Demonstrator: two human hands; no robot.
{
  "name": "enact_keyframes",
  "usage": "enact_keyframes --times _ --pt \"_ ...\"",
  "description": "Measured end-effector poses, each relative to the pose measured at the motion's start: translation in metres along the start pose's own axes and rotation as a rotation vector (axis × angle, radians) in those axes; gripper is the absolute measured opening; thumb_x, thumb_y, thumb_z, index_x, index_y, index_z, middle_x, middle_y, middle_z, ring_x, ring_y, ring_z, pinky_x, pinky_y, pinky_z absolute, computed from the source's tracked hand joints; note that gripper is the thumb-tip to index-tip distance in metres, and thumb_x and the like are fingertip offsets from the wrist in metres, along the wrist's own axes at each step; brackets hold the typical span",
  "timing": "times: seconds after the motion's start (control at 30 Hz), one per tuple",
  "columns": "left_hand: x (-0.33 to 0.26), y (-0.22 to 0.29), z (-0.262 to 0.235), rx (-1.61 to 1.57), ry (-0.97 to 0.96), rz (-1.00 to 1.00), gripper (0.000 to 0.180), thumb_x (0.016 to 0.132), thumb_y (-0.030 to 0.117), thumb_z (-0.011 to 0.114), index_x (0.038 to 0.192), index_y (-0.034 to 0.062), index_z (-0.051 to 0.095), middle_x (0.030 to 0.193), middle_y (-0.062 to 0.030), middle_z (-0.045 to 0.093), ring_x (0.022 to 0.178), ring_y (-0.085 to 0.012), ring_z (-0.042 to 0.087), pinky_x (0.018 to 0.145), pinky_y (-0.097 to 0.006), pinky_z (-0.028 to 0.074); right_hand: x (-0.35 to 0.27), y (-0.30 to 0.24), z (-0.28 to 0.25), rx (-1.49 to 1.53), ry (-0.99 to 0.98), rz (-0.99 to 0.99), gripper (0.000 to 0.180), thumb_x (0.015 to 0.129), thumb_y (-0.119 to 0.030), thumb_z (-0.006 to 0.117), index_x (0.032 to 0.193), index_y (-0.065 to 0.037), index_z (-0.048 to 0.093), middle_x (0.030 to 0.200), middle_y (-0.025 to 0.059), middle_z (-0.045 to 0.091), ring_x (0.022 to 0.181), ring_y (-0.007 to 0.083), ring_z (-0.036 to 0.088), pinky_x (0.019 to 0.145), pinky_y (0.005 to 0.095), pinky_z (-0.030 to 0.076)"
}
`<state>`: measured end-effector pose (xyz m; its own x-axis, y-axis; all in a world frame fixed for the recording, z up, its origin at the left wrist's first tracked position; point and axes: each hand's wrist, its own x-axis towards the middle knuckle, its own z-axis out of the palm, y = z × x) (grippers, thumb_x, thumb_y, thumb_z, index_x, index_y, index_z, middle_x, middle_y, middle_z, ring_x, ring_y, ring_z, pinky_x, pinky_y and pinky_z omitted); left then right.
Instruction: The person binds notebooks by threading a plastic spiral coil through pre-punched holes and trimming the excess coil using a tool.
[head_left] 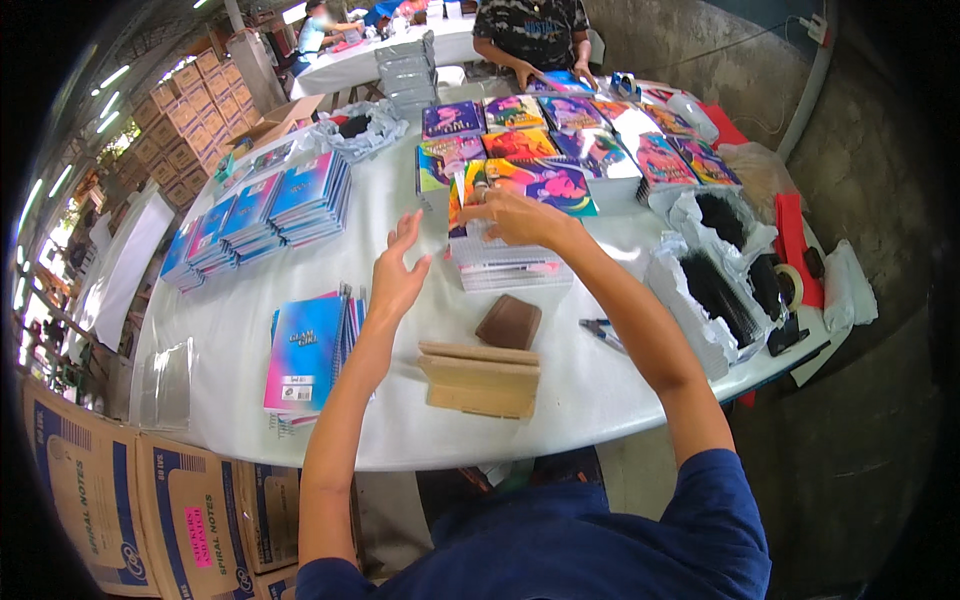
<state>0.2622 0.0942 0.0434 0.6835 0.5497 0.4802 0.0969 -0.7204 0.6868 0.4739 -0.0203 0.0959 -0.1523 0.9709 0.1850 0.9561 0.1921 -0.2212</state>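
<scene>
My right hand reaches forward, its fingers bent over the left part of a colourful illustrated notebook cover. Below that hand is a stack of notebooks with white and pinkish edges facing me. Just left of this stack, my left hand is raised above the table with fingers apart and nothing in it. Nearer to me lie a dark brown block and a folded piece of cardboard. To the left of my left forearm sits a small pile of blue-and-pink spiral notebooks.
Rows of colourful notebook stacks fill the far right of the white table. Blue-pink spiral notebooks stand at left. Torn packs of black wire coils, tape and pliers lie right. A co-worker handles covers opposite.
</scene>
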Motion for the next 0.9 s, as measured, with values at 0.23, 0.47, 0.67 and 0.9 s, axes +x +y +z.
enact_keyframes --times 0.23,0.47,0.67,0.9 --pt "-0.007 -0.006 -0.007 -0.076 -0.061 -0.097 0.071 0.083 -0.001 0.061 0.147 0.0204 0.040 0.154 -0.0160 0.032 0.146 -0.0263 0.024 0.116 -0.038 0.024 0.006 0.015 -0.008 0.151 0.047 -0.084 0.049 0.074 -0.005 0.076 0.121 -0.014 0.063 0.114 0.0118 0.066 0.106 0.0332 0.061 0.091 0.0427 0.047" --pt "-0.009 0.005 -0.005 -0.133 -0.057 -0.109 0.068 0.081 -0.001 0.062 0.144 0.0180 0.045 0.150 -0.0206 0.037 0.144 -0.0301 0.026 0.117 -0.037 0.022 0.009 0.015 -0.008 0.116 0.038 -0.057 0.045 0.076 -0.008 0.075 0.119 -0.013 0.064 0.108 0.0136 0.064 0.102 0.0330 0.060 0.089 0.0426 0.045" --pt "-0.009 0.003 -0.004 -0.193 -0.088 -0.099 0.067 0.081 -0.003 0.062 0.143 0.0193 0.047 0.151 -0.0209 0.036 0.145 -0.0281 0.026 0.115 -0.037 0.024 0.011 0.011 -0.008 0.092 0.006 -0.038 0.040 0.081 -0.009 0.069 0.121 -0.013 0.061 0.105 0.0161 0.062 0.098 0.0344 0.059 0.087 0.0435 0.045" --pt "-0.005 0.021 -0.002 -0.462 -0.150 -0.225 0.062 0.088 0.002 0.063 0.145 0.0136 0.043 0.153 -0.0136 0.034 0.143 -0.0308 0.028 0.114 -0.040 0.027 0.012 0.017 -0.011 0.099 0.012 -0.016 0.047 0.082 -0.012 0.069 0.127 -0.019 0.060 0.108 0.0180 0.066 0.103 0.0333 0.061 0.090 0.0427 0.047"
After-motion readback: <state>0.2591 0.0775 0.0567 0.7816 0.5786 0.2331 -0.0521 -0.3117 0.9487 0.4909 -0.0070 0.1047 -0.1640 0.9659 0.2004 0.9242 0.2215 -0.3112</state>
